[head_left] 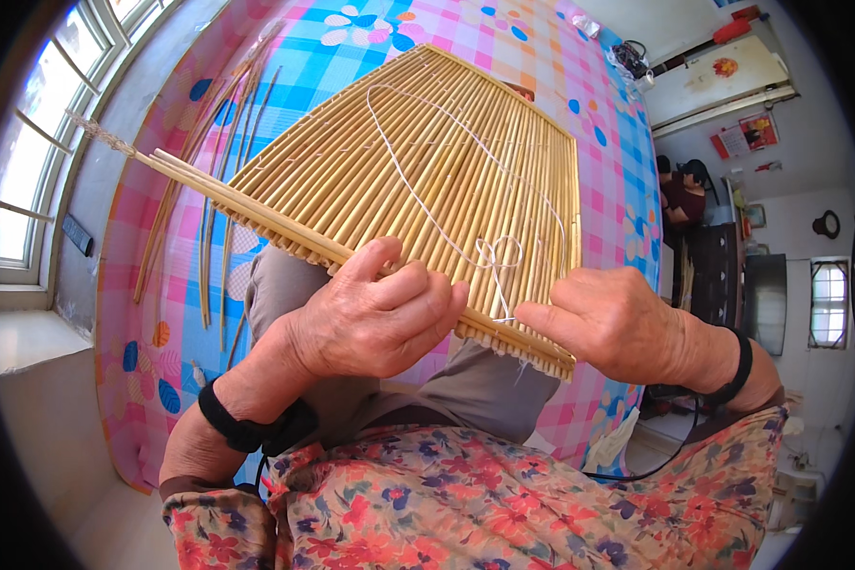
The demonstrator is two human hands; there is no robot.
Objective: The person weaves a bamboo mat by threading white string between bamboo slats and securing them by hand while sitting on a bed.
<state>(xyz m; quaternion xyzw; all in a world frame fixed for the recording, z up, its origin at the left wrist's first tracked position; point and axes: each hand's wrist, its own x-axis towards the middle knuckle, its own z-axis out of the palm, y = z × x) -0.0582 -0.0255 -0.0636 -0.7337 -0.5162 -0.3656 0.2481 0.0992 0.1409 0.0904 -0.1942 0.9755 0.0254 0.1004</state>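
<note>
A flat panel of yellow reed stalks (427,161), stitched side by side, lies tilted across my lap. Along its near edge runs a bundle of stalks laid crosswise, ending at the left in a feathery reed tip (104,138). My left hand (380,309) is wrapped round this near edge, thumb on top. My right hand (608,318) is closed at the edge's right end, its fingers pressed together beside the stitching; what they pinch is hidden. White string (418,199) loops loosely over the panel and comes down to the edge between my hands.
The panel rests over a checked, flowered cover (294,81). Loose thin stalks (204,180) lie on it at the left. A dark remote control (78,235) sits on the window ledge. At the far right another person (686,190) is beside dark furniture.
</note>
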